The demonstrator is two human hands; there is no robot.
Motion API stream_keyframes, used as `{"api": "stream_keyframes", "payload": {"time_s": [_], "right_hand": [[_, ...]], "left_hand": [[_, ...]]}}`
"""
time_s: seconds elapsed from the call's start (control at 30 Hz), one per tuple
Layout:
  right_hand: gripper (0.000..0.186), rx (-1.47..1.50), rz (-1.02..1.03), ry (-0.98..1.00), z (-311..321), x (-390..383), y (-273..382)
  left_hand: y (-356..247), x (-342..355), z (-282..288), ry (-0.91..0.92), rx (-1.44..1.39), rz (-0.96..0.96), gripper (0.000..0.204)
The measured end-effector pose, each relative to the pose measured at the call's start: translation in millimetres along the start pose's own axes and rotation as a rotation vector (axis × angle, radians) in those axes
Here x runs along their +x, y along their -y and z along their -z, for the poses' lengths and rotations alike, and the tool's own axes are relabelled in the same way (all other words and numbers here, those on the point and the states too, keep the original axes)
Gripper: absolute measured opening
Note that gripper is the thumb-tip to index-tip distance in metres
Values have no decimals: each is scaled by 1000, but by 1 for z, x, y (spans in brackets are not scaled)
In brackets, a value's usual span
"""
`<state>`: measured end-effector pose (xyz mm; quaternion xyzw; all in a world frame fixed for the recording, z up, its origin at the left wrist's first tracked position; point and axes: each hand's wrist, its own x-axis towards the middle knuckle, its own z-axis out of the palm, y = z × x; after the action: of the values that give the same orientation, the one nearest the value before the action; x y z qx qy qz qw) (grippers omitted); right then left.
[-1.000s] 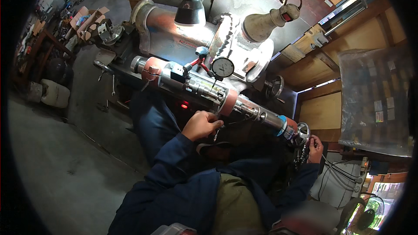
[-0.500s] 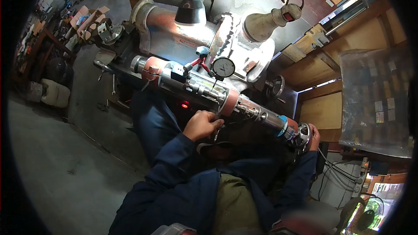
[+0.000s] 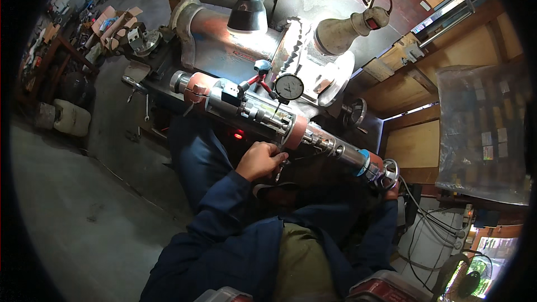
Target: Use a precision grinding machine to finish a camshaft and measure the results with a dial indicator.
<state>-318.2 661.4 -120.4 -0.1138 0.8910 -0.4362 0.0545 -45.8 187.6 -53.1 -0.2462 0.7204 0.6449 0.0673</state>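
My left hand [image 3: 258,160] is closed, its fingertips pinching a small metal handle [image 3: 281,169] below a long steel cylindrical assembly [image 3: 225,100] with reddish-brown collars. Far right, my right hand [image 3: 392,191] curls round the lower rim of a chromed handwheel [image 3: 390,174] at the end of that assembly. The wheel partly hides its fingers. A round dial indicator [image 3: 289,86] hangs from a red jointed arm [image 3: 258,82] with a blue knob, its stem reaching down to the assembly's open middle. Beside it, a blue band [image 3: 364,162] circles the assembly near the handwheel.
Two lamps, a black one [image 3: 248,14] and a beige one [image 3: 341,31], shine on the machine body [image 3: 215,36] behind. Another handwheel [image 3: 356,113] stands back right. A spanner [image 3: 147,108] hangs at left. Cables [image 3: 428,212] and a fan [image 3: 472,279] are at lower right.
My right hand has slid down from the handwheel's right side to its lower rim. My left hand stays on the small handle. The whole view has shifted very slightly.
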Motion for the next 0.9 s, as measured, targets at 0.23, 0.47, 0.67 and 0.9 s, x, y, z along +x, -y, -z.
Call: {"api": "stream_keyframes", "payload": {"time_s": [0.23,0.47,0.67,0.9], "right_hand": [[24,-190,-19,121,27,-42,27],[17,330,-16,75,37,-55,99],[21,317,-47,-104,28,-21,103],[29,299,-68,-105,11,11,91]], "left_hand": [[-1,0,0,0,18,-37,31],[-3,1,0,37,-23,30,32],[-1,0,-1,48,-30,-8,29],[10,-1,-9,290,244,-324,22]]}}
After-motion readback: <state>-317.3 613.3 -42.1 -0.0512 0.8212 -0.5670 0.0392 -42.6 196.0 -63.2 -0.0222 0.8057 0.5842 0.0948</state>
